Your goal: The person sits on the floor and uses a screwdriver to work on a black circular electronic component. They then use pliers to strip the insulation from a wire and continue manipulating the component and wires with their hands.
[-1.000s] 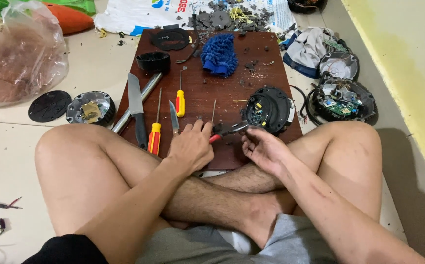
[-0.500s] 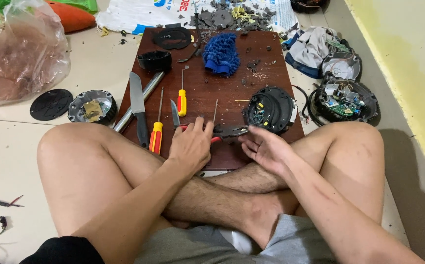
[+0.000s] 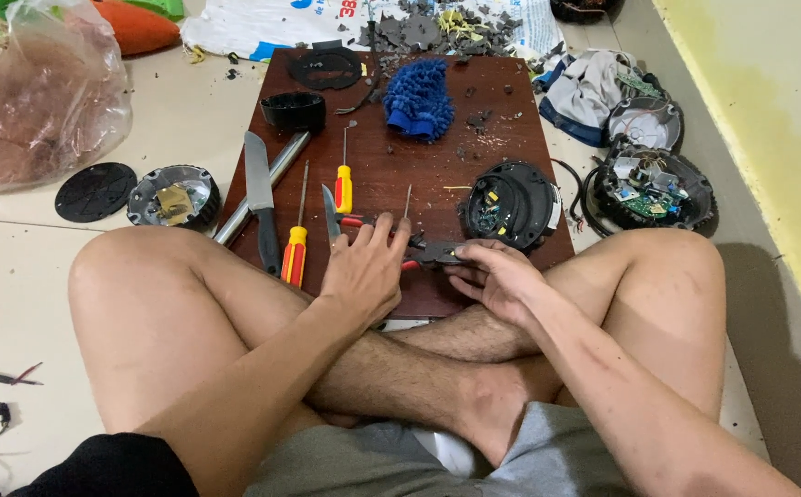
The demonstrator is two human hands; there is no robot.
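two hands on red-handled pliers [image 3: 416, 250]: left hand [image 3: 364, 271] grasping handles, right hand [image 3: 497, 276] pinching jaws; risk: slipping grip nips fingertips.

Left hand [image 3: 364, 271] palm-down with fingers curled, right hand [image 3: 497, 276] close beside, fingers bent, forearms over crossed legs

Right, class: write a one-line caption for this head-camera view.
Cross-legged on the floor, left hand and right hand grip red-handled pliers over a wooden board of screwdrivers.
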